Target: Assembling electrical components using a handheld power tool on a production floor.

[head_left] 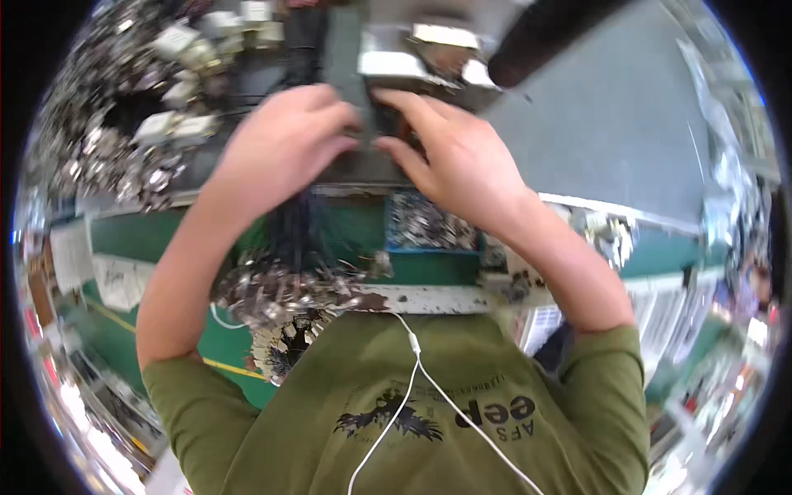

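My left hand [285, 140] is over the bench with its fingers curled in toward the thumb; it is blurred, and what it may hold cannot be made out. Dark wires [307, 49] run beyond it, and a bundle of black wires [293, 223] hangs over the bench edge below it. My right hand [462, 157] has thumb and index finger apart, pointing left toward the base of a small bench machine with white parts [392, 64]. The two hands do not touch. Whatever lies beneath the right palm is hidden.
Wire bundles with white connectors [177, 128] and shiny metal ends [124, 169] heap up at the left. A blue tray of small metal parts [433, 223] sits below the bench edge. A thick dark bar [553, 37] slants in at upper right over the grey benchtop [610, 132].
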`<action>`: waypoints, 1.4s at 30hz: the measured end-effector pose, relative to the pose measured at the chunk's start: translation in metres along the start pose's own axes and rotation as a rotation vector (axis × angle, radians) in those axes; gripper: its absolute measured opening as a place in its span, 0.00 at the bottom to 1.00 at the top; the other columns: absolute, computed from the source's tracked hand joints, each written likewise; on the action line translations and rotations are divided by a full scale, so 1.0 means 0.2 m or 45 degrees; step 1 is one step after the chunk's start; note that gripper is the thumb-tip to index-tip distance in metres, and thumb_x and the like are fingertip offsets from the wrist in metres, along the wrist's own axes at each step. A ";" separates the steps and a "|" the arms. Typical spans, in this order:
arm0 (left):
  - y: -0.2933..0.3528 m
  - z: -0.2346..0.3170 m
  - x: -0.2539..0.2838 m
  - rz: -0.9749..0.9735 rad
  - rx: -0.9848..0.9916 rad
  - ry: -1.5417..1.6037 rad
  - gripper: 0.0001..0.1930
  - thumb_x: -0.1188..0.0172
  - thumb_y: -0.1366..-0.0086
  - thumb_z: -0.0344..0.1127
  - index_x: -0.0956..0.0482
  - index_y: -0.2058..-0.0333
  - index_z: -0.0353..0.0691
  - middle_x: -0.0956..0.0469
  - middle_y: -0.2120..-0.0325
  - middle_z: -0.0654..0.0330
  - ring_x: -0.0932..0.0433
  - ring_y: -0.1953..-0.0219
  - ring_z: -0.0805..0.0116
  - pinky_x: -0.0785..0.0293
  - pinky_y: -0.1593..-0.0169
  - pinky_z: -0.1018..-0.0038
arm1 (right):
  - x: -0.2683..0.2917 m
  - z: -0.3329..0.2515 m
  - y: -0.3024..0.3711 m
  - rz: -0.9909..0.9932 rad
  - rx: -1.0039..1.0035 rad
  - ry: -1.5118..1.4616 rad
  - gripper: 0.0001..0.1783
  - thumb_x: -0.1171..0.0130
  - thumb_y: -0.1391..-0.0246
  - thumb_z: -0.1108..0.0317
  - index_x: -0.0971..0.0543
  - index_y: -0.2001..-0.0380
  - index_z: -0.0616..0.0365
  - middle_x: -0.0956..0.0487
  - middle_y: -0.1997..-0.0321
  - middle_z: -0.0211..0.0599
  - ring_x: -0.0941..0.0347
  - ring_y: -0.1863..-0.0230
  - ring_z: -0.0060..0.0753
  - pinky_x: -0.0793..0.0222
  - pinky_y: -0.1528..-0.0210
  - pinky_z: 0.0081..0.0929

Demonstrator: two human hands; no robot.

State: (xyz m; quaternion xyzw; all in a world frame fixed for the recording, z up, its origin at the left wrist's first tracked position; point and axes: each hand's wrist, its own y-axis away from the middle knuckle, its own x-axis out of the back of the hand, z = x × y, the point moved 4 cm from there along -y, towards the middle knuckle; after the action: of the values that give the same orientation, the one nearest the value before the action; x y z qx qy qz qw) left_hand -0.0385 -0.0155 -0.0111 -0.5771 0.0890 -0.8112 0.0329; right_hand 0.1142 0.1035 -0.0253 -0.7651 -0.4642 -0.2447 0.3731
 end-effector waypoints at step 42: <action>0.09 -0.06 0.10 0.085 0.358 0.391 0.13 0.36 0.32 0.29 0.19 0.49 0.40 0.23 0.68 0.68 0.35 0.70 0.79 0.35 0.66 0.80 | 0.57 0.18 0.50 -0.118 -0.588 -0.269 0.19 0.40 0.41 0.80 0.23 0.46 0.64 0.17 0.54 0.37 0.20 0.60 0.22 0.23 0.58 0.22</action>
State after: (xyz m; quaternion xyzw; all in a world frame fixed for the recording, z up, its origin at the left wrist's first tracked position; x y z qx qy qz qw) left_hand -0.0582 -0.0352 0.0010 -0.4333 -0.0019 -0.8924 0.1260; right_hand 0.2560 0.1636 0.0014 -0.8292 -0.4669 -0.2799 0.1265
